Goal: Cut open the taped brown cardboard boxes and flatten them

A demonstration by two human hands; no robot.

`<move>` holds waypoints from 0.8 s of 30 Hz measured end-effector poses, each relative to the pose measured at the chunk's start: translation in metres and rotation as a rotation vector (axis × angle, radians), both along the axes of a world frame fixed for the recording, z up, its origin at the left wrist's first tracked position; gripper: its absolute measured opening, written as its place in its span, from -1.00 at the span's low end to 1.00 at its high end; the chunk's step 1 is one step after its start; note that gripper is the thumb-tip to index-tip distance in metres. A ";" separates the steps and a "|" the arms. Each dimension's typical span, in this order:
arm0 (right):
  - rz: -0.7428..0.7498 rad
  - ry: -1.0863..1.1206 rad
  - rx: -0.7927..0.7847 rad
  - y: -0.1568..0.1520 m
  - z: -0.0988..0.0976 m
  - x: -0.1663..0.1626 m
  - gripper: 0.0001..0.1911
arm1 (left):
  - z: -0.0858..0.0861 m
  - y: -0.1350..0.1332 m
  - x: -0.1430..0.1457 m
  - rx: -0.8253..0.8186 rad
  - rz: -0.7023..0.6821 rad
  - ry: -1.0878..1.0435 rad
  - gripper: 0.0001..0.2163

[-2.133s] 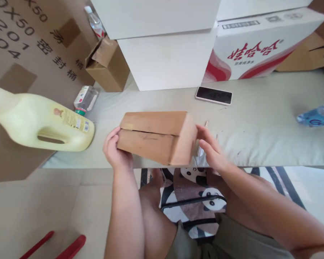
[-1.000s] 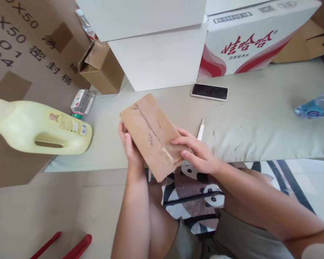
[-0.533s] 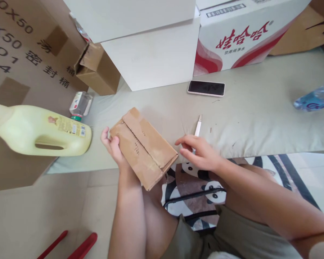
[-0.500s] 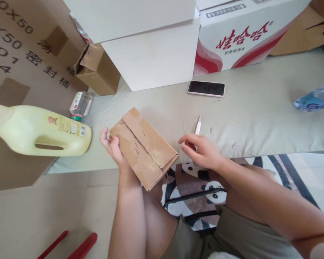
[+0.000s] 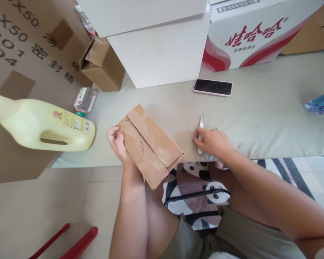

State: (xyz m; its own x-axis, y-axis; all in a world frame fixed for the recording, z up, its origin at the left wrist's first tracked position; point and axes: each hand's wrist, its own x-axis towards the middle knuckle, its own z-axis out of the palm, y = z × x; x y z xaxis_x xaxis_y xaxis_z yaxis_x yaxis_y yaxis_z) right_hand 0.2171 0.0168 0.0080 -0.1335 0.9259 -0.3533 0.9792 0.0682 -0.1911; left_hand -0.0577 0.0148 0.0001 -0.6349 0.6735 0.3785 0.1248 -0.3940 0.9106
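At centre frame, left hand [image 5: 118,143] is gripping a cardboard box [image 5: 149,144] while right hand [image 5: 212,141] is closing on a white cutter [image 5: 201,128] lying on the bench [image 5: 259,118].

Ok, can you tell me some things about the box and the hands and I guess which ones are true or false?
1. The left hand holds the brown cardboard box. True.
2. The right hand is on the phone. False: it rests on the small white cutter; the phone lies apart, farther back on the grey mat.
3. The yellow jug lies on its side to the left of the box. True.
4. The box flaps stand wide open. False: they are folded shut.
5. A red scissors lies on the mat beside the cutter. False: none shows there.
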 end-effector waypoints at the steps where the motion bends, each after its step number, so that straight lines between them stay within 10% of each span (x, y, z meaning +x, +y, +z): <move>1: 0.000 -0.005 0.000 0.000 0.000 0.000 -0.68 | 0.000 -0.001 0.000 -0.009 -0.003 0.006 -0.77; 12: -0.014 0.084 0.018 0.001 -0.006 -0.003 -0.69 | 0.013 -0.014 0.016 -0.048 0.005 -0.235 -0.72; 24: 0.100 0.322 0.062 0.004 -0.006 0.025 -0.67 | 0.013 -0.025 0.058 -0.129 0.045 -0.041 -0.77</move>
